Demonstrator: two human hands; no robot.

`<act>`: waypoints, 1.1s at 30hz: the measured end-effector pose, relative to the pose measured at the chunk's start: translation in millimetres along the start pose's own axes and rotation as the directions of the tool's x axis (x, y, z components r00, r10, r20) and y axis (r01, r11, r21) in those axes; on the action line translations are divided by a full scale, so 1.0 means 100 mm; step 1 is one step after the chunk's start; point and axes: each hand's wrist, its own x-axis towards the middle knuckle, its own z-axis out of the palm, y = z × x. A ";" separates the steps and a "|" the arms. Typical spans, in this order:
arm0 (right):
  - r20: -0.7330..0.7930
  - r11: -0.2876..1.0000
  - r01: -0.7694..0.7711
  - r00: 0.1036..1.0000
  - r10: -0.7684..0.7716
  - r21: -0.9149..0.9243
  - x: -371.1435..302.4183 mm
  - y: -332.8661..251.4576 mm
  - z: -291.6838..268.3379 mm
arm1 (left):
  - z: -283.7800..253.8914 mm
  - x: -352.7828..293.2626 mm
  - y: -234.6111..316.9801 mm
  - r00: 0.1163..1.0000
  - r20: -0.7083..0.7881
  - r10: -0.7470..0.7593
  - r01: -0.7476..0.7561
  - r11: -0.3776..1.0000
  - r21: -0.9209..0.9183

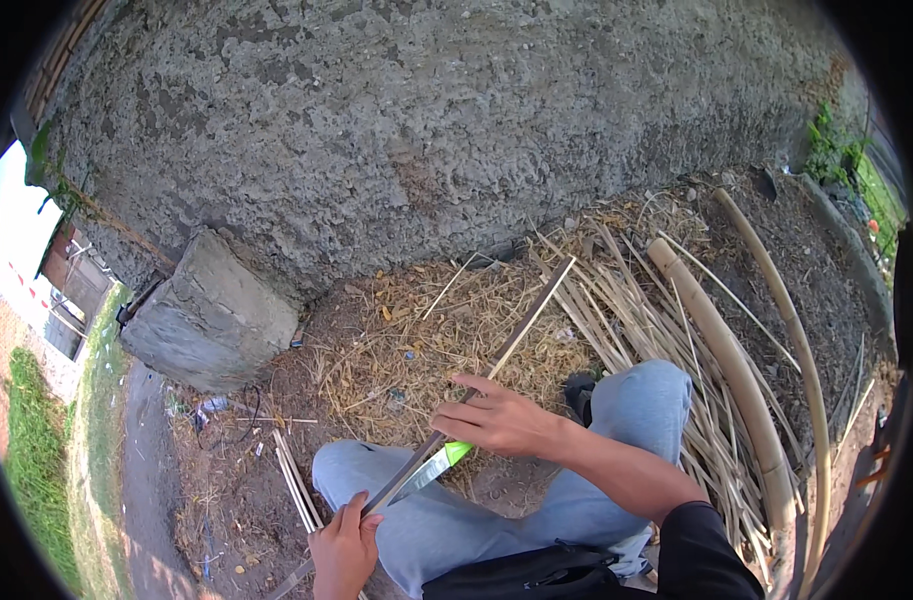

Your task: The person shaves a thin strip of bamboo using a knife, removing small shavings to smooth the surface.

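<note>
A long, narrow bamboo strip (516, 333), dark on one face and pale along one edge, lies diagonally over my lap. My left hand (344, 548) grips its lower part, thumb and fingers closed around it. Higher up, my right hand (501, 420) is closed on a knife with a bright green handle (457, 452), and the strip passes under its fingers. The knife's blade (419, 478) points down toward my left hand and lies against the strip. Most of the handle is hidden by my right hand.
Right of my knee lies a heap of split bamboo strips (666, 370), with a thick bamboo pole (728, 360) and a thinner curved pole (786, 310). A few pale strips (294, 480) lie at my left. Ahead stand a rough wall (456, 130) and a concrete block (221, 315); dry shavings (416, 350) cover the ground.
</note>
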 end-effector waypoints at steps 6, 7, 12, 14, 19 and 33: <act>-0.449 0.962 -0.271 0.855 0.259 0.037 0.06 -0.07 -0.18 | 0.71 -0.12 -0.39 0.875 -0.485 0.012 -0.274 0.837 -0.473; -0.445 0.964 -0.261 0.859 0.253 0.045 0.05 -0.04 -0.18 | 0.75 -0.13 -0.43 0.873 -0.488 -0.002 -0.265 0.838 -0.478; -0.216 0.704 -0.697 0.672 0.708 0.136 0.01 0.02 -0.04 | 0.91 -0.12 -0.37 0.882 -0.472 0.002 -0.274 0.816 -0.508; -0.198 0.745 -0.652 0.718 0.667 0.143 -0.01 -0.02 0.06 | 0.98 -0.09 -0.38 0.891 -0.453 -0.005 -0.271 0.797 -0.540; -0.155 0.816 -0.565 0.801 0.578 0.120 -0.03 -0.07 0.13 | 1.11 -0.05 -0.38 0.819 -0.567 0.085 -0.389 0.809 -0.440; -0.247 0.833 -0.536 0.795 0.553 0.139 0.03 -0.03 0.21 | 1.23 -0.11 -0.30 0.838 -0.546 -0.017 -0.381 0.699 -0.606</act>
